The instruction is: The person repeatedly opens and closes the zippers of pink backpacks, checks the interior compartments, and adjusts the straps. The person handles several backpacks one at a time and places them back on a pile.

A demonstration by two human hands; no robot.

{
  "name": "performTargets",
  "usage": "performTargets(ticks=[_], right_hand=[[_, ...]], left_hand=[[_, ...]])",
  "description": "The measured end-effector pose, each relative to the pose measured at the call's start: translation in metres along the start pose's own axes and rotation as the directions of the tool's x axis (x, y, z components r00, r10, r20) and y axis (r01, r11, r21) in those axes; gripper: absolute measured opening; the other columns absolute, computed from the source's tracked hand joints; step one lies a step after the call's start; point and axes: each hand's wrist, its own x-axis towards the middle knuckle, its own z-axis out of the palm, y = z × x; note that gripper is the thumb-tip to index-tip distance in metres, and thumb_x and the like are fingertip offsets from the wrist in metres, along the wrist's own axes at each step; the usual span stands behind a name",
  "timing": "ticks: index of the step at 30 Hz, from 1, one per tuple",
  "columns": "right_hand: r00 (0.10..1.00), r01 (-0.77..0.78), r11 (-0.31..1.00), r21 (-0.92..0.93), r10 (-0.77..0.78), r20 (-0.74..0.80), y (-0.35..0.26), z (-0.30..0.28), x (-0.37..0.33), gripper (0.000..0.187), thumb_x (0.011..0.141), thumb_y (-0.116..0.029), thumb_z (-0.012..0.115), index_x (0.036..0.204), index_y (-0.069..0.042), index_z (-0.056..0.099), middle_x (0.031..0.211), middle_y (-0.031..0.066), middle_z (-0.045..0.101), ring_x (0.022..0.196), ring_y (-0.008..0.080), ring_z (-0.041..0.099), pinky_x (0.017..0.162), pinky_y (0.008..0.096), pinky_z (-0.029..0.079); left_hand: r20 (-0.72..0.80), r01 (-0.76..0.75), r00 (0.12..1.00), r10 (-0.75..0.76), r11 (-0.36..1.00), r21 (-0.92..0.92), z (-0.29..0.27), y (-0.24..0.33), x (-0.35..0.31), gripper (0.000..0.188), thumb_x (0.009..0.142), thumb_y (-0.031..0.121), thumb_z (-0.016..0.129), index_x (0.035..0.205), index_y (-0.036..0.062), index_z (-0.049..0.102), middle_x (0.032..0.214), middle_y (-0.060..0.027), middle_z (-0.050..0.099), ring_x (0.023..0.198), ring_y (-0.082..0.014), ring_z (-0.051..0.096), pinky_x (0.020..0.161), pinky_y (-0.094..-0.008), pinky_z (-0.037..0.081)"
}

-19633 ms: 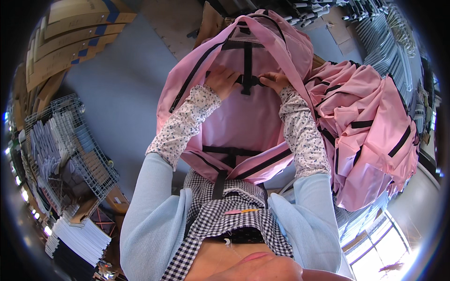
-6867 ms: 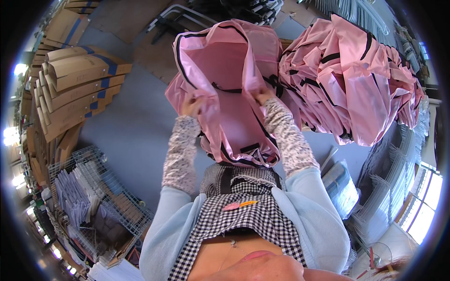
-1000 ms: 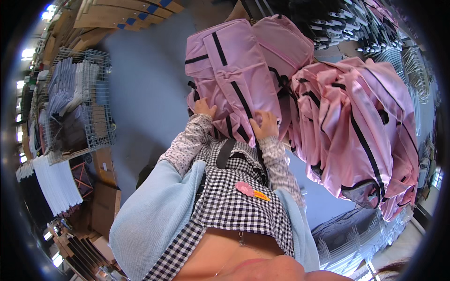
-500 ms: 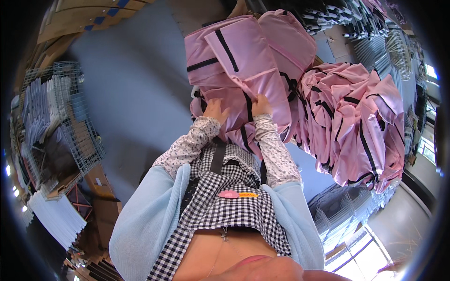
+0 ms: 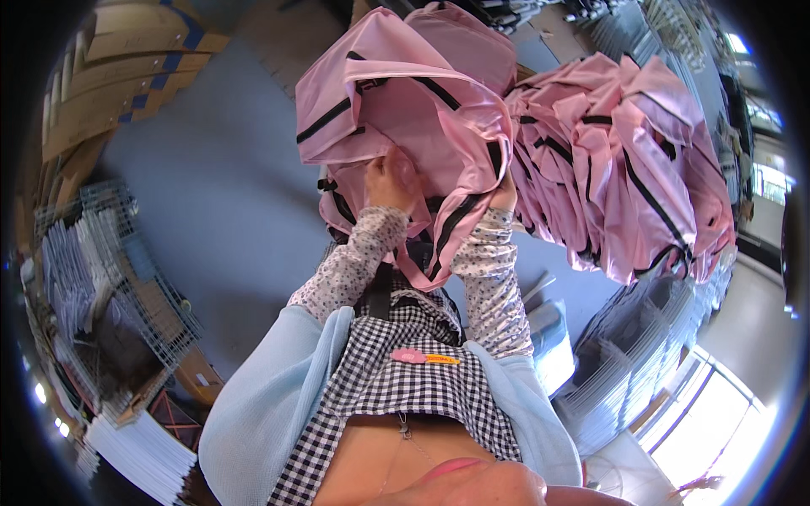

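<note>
In front of me a pink fabric bag (image 5: 329, 84) with black zippers and black trim gapes open, its lining showing. My left hand (image 5: 390, 181) reaches into the opening, fingers curled on a fold of the pink cloth. At the right side of the mouth, my right hand (image 5: 504, 197) holds the zippered edge, its fingers mostly hidden by the fabric. Another pink bag piece (image 5: 472, 46) lies behind the open one.
A large heap of similar pink bags (image 5: 616, 169) sits close on the right. Wire mesh baskets (image 5: 169, 312) with stacked pieces stand to the left. Cardboard boxes (image 5: 126, 80) are stacked at the far left, beside the grey floor (image 5: 211, 185).
The bag's front panel has been lifted and spread, so its inside now shows. My left hand has moved up into it; my right hand has shifted right to its edge.
</note>
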Motion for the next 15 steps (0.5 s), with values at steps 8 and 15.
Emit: performTargets(ticks=[8, 15], right_hand=[[0.803, 0.405, 0.774, -0.488, -0.556, -0.216, -0.082, -0.11, -0.021, 0.047, 0.104, -0.032, 0.04, 0.14, -0.003, 0.049, 0.136, 0.0138, 0.056, 0.125, 0.0288, 0.055, 0.111, 0.0419, 0.039], [0.458, 0.461, 0.589, -0.663, -0.798, -0.391, -0.108, -0.222, -0.038, 0.037, 0.098, -0.023, 0.06, 0.127, -0.001, 0.06, 0.119, 0.0158, 0.065, 0.104, 0.0262, 0.065, 0.091, 0.0368, 0.053]], left_hand=[[-0.281, -0.068, 0.955, -0.091, 0.859, -0.508, -0.096, -0.074, 0.101, 0.016, 0.083, -0.004, 0.061, 0.094, 0.0064, 0.066, 0.094, -0.0027, 0.068, 0.086, -0.0122, 0.063, 0.082, -0.0272, 0.052], [-0.275, -0.235, 0.949, 0.155, 0.927, -0.291, -0.199, -0.135, 0.159, 0.023, 0.077, -0.009, 0.058, 0.088, 0.006, 0.071, 0.088, -0.0071, 0.069, 0.086, -0.017, 0.065, 0.081, -0.0286, 0.051]])
